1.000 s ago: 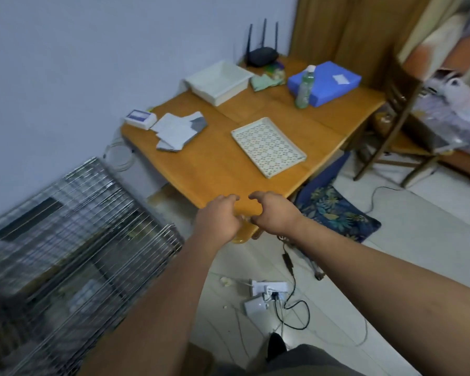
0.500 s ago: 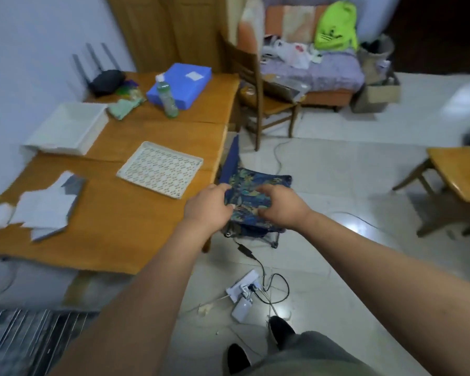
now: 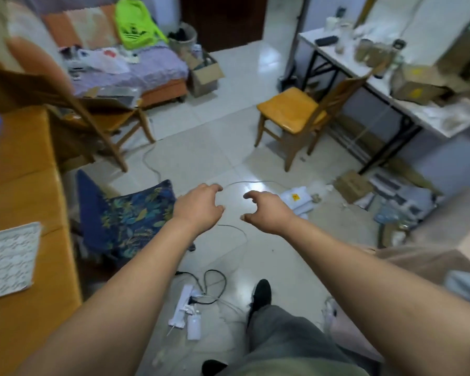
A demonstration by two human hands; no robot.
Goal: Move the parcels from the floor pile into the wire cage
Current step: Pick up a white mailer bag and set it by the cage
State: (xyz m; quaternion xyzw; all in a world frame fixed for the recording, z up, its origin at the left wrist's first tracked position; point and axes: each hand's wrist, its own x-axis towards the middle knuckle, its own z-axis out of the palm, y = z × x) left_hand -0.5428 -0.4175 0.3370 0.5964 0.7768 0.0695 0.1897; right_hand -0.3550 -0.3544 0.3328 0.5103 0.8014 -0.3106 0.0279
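Head view showed my left hand (image 3: pixel 198 204) and my right hand (image 3: pixel 266 210) held out before me at one height, near each other but apart. The fingers of both were loosely curled and held nothing.

Just beyond my right hand, on the tiled floor (image 3: pixel 228 147), lay the white parcels (image 3: pixel 296 199), one with a yellow mark. Past them to the right were a flat brown carton (image 3: pixel 352 185) and a heap of grey and white packets (image 3: pixel 407 194). None of the pile was in my grasp.

The wire cage was out of view, so I could not tell how many parcels were in it. I judged that much of the pile was left to carry, and that the step in hand was the reach down for the nearest white parcels.

To my left stood the leaf-patterned stool (image 3: pixel 128 215). A power strip (image 3: pixel 185 302) with cords lay near my foot, and I judged it something to step around.
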